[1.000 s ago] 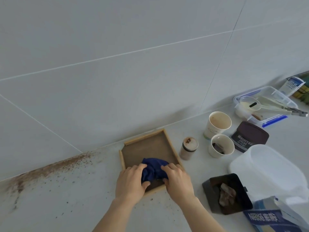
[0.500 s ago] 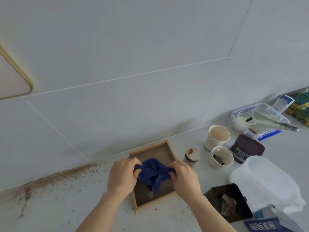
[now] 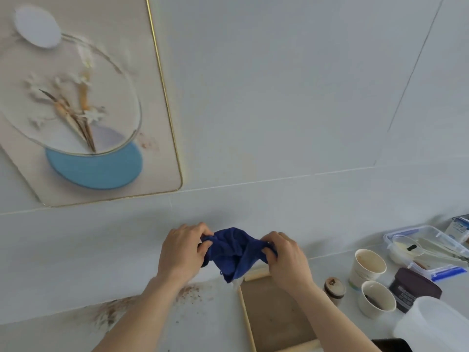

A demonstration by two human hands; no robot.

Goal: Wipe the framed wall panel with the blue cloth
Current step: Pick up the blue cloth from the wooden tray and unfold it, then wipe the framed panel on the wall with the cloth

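Observation:
The dark blue cloth (image 3: 234,252) hangs bunched in the air in front of the wall, above the far edge of a wooden tray (image 3: 275,318). My left hand (image 3: 184,250) grips its left side and my right hand (image 3: 288,257) grips its right side. The framed wall panel (image 3: 162,138), beige with a thin gold rim, a pale flower picture and a blue disc, hangs on the wall up and to the left of both hands. Brown specks mark its surface near the right rim.
Brown powder (image 3: 111,311) lies along the counter where it meets the wall. At the right stand two paper cups (image 3: 368,268), a small jar (image 3: 334,288), a dark tub (image 3: 413,292), a clear box with tongs (image 3: 429,250) and a white plastic container (image 3: 436,326).
Both hands have lifted the blue cloth off the wooden tray and up in front of the wall. The view has tilted upward, bringing the framed panel into sight.

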